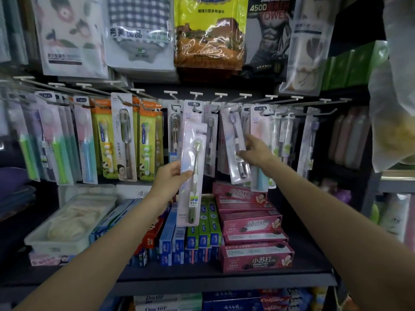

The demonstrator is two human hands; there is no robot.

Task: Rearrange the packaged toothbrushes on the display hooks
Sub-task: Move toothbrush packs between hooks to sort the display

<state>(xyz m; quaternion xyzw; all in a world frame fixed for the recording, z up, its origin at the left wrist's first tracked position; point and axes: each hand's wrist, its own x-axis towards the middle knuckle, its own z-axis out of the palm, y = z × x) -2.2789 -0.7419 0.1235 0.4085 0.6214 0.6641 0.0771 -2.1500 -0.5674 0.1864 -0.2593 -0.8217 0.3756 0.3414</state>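
Note:
My left hand (171, 176) grips a packaged toothbrush with a green handle (192, 173), held upright and off the hooks in front of the display. My right hand (254, 152) reaches further right and pinches a packaged grey toothbrush (235, 140) that still hangs tilted from its hook. A row of metal display hooks (221, 96) runs across the middle, each carrying several packaged toothbrushes. A pale pink package (260, 129) hangs just right of my right hand.
Stacked toothpaste boxes, blue and green (190, 239) and pink (253, 223), fill the shelf below the hooks. A clear plastic bin (67, 223) stands at the shelf's left. Bagged towels (208, 32) hang above. Plastic bags (393, 108) bulge in from the right.

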